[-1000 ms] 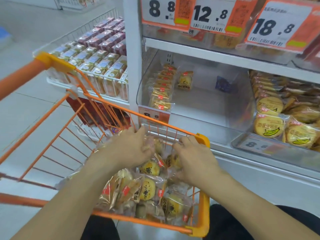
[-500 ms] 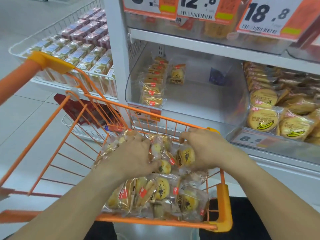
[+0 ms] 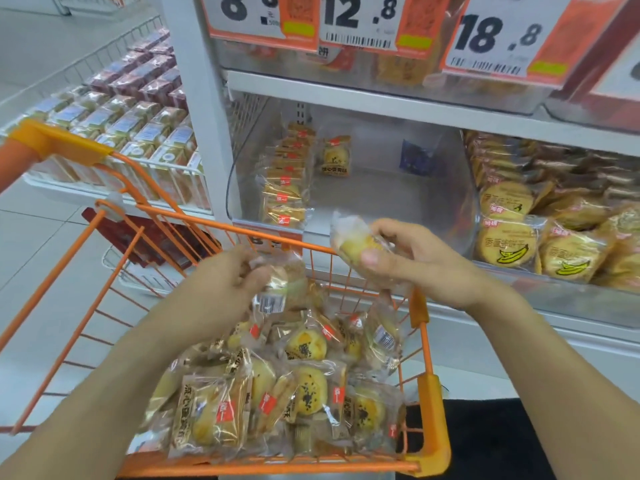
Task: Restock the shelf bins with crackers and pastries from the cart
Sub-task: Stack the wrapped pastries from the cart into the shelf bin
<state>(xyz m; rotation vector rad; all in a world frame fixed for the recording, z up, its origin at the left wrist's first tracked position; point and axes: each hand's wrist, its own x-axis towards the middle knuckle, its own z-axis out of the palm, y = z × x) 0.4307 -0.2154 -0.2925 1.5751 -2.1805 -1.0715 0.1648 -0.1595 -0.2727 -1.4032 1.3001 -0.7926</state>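
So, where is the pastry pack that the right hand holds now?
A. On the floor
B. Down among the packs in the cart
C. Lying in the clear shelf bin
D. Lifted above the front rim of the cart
D: the right hand grips the pastry pack in the air above the cart rim, short of the clear shelf bin.

Shelf-edge price tags — one (image 3: 360,20) reads 12.8, another (image 3: 498,36) reads 18.8.

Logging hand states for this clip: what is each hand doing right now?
Left hand: grips a wrapped pastry over the cart.
Right hand: holds a wrapped pastry packet, lifted above the cart rim.
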